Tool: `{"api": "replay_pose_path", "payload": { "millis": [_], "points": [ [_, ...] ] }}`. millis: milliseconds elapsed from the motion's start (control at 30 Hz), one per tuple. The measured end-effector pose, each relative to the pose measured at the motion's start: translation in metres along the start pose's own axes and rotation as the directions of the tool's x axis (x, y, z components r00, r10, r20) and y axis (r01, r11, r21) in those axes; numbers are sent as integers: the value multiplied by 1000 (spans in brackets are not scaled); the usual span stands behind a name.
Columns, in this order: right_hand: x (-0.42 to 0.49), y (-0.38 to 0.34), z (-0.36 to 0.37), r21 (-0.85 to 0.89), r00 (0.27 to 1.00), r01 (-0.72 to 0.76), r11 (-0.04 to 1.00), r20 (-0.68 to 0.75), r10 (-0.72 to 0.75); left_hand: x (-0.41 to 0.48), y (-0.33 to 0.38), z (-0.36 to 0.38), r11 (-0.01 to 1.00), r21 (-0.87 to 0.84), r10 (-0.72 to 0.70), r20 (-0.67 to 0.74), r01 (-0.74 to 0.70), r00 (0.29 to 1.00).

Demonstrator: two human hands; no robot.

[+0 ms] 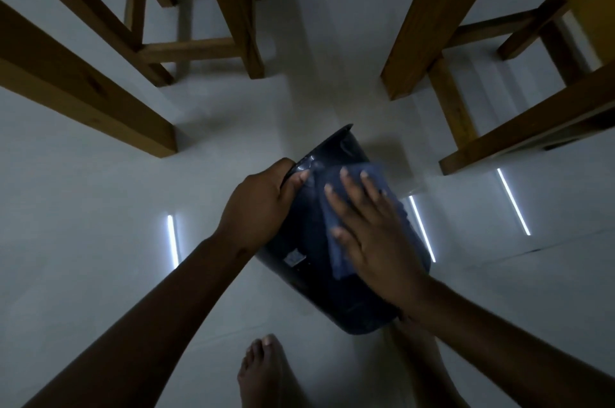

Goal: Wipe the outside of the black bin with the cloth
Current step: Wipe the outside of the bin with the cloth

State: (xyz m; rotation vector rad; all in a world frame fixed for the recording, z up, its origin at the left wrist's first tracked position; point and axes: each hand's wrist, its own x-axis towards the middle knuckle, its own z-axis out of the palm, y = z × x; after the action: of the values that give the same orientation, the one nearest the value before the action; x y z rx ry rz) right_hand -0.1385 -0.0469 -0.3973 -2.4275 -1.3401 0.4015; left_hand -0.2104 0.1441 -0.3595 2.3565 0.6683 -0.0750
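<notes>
The black bin (pixel 309 278) is tipped on its side above the pale floor, its rim pointing away from me and its base near my legs. My left hand (pixel 263 198) grips the rim on the left, thumb on the outside wall. A dark blue cloth (pixel 336 208) lies flat on the upper side of the bin. My right hand (pixel 369 234) presses on the cloth with fingers spread, palm down. A small white label shows on the bin's wall below my left wrist.
Wooden chair legs and rails (pixel 199 41) stand at the upper left, and more wooden furniture legs (pixel 442 51) at the upper right. My bare foot (pixel 263 374) rests on the glossy tiled floor (pixel 100 208), which reflects strip lights.
</notes>
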Motion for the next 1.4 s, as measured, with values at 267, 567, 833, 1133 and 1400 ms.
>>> {"api": "replay_pose_path", "payload": {
  "millis": [267,567,833,1133,1400],
  "points": [
    [-36,-17,10,-89,999,-4,996,44,8,-5,-1,0,999,-35,8,2,-8,1000],
    [-25,-15,-1,6,988,-150,989,-23,150,0,3,-1,1000,-14,-6,-2,6,1000],
    [3,12,-10,25,996,-86,996,-34,87,-6,-17,-17,969,-230,-37,239,94,970],
    [-24,-13,3,-54,999,39,998,-20,-40,-6,2,-6,991,-131,-19,33,23,999],
    [-33,4,11,96,994,-106,990,-7,107,4,3,-12,999,-39,-28,47,29,999]
  ]
}}
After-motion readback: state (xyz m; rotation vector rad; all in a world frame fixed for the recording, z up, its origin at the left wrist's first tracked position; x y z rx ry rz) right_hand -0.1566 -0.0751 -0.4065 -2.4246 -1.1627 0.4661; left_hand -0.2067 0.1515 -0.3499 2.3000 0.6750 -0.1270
